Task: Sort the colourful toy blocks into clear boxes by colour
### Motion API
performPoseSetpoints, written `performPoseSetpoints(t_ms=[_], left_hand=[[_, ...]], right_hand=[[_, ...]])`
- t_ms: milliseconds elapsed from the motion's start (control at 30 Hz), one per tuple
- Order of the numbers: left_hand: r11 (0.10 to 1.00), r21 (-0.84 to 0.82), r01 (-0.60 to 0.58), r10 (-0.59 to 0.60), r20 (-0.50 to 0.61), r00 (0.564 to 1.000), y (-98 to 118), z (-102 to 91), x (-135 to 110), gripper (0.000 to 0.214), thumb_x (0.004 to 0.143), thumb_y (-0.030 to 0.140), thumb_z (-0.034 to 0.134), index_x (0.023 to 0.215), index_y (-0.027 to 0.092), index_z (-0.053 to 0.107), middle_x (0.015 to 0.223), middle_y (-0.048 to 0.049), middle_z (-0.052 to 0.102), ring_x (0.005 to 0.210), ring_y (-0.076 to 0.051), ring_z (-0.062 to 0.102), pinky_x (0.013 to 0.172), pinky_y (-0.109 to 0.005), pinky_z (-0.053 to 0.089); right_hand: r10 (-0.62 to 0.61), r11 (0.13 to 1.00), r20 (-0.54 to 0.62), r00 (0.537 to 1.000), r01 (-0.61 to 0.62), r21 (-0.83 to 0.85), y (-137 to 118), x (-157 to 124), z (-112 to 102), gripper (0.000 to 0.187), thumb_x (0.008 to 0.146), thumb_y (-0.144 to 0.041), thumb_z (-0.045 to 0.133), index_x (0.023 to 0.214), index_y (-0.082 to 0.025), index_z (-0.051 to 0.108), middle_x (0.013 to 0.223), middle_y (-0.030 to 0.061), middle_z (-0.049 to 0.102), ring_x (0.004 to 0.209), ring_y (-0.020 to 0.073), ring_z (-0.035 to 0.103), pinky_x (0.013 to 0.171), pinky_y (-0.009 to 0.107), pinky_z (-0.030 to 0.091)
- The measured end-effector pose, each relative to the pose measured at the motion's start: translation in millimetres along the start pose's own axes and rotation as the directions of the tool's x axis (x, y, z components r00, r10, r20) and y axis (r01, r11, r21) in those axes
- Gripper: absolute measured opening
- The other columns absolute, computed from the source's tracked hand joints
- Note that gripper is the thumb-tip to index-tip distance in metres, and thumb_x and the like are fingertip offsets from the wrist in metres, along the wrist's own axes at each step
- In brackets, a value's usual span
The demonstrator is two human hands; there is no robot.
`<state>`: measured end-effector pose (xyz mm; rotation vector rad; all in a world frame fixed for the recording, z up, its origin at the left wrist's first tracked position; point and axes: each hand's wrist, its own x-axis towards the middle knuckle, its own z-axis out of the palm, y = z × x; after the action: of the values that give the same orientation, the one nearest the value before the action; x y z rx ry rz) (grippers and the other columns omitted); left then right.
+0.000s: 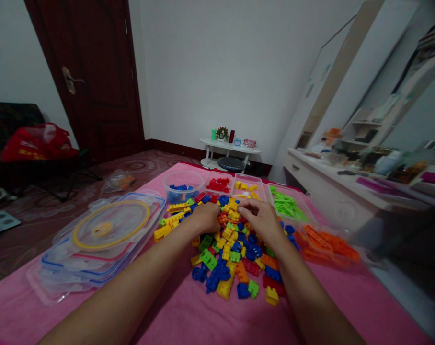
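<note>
Here's the pink cloth (188, 318) across the lower frame, and there's your heap of blocks (235, 244) mid-frame, a stack of lids (106, 235) to its left and a round tub (167, 191) just beyond it. Your left hand (206, 218) dips into the heap — fingers hidden, so no telling what they grip. Your right hand (262, 218) bends over yellow pieces (233, 213); whether it pinches one, can't tell. Best lift lightly off the top, or the heap may slide. Blocks point every way — but that front yellow bar (225, 289) lies lengthwise, steeply from lower left to upper right.
</note>
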<state>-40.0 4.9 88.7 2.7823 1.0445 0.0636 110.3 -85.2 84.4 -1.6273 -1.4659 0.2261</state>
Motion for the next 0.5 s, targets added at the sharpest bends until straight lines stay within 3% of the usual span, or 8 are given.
performPoseSetpoints(t_ms=[167, 267, 367, 433, 500], left_hand=[[0.997, -0.063, 0.050, -0.055, -0.078, 0.995, -7, 1.4, 5, 0.019, 0.063, 0.022, 0.058, 0.076, 0.014, 0.068, 0.082, -0.0141, 0.069, 0.078, -0.026, 0.065, 0.066, -0.031, 0.048], [0.938, -0.346, -0.011, -0.018, -0.080, 0.997, -15, -1.8, 10, 0.013, 0.062, 0.024, 0.058, 0.066, 0.014, 0.065, 0.062, -0.0047, 0.062, 0.060, -0.018, 0.059, 0.055, -0.025, 0.043], [0.663, -0.746, -0.060, 0.082, -0.007, 0.997, -17, -6.7, 13, 0.018, 0.063, 0.025, 0.056, 0.073, 0.013, 0.064, 0.057, 0.0014, 0.057, 0.050, -0.011, 0.050, 0.046, -0.020, 0.036], [0.491, -0.869, -0.061, 0.135, 0.007, 0.991, -16, -8.7, 13, 0.023, 0.063, 0.026, 0.059, 0.081, 0.012, 0.064, 0.060, 0.0020, 0.058, 0.049, -0.009, 0.049, 0.045, -0.018, 0.035], [0.415, -0.907, -0.071, 0.164, -0.002, 0.986, -13, -8.8, 12, 0.027, 0.061, 0.027, 0.063, 0.084, 0.011, 0.064, 0.063, 0.0014, 0.059, 0.050, -0.008, 0.048, 0.044, -0.018, 0.034]], right_hand=[[-0.033, 0.999, 0.017, 0.999, 0.033, -0.019, -1, -2, 0, 0.017, 0.077, -0.025, 0.053, 0.077, -0.017, 0.068, 0.071, 0.0021, 0.067, 0.065, 0.0153, 0.061, 0.060, 0.025, 0.046], [-0.037, 0.999, 0.000, 0.999, 0.037, -0.033, -4, -2, 0, 0.016, 0.076, -0.025, 0.054, 0.078, -0.018, 0.068, 0.073, 0.0023, 0.068, 0.066, 0.0155, 0.061, 0.061, 0.025, 0.046], [0.003, 0.999, -0.043, 0.999, -0.005, -0.041, -9, -2, 0, 0.018, 0.074, -0.025, 0.057, 0.085, -0.018, 0.069, 0.082, 0.0039, 0.069, 0.067, 0.0158, 0.061, 0.063, 0.026, 0.048], [0.039, 0.999, -0.046, 0.998, -0.038, 0.017, -12, -3, 2, 0.022, 0.073, -0.027, 0.060, 0.092, -0.018, 0.068, 0.091, 0.0057, 0.069, 0.072, 0.0167, 0.063, 0.065, 0.027, 0.049], [0.060, 0.991, -0.011, 0.998, -0.058, 0.117, -13, -4, 4, 0.027, 0.073, -0.029, 0.061, 0.096, -0.018, 0.066, 0.096, 0.0069, 0.067, 0.079, 0.0180, 0.064, 0.066, 0.027, 0.051]])
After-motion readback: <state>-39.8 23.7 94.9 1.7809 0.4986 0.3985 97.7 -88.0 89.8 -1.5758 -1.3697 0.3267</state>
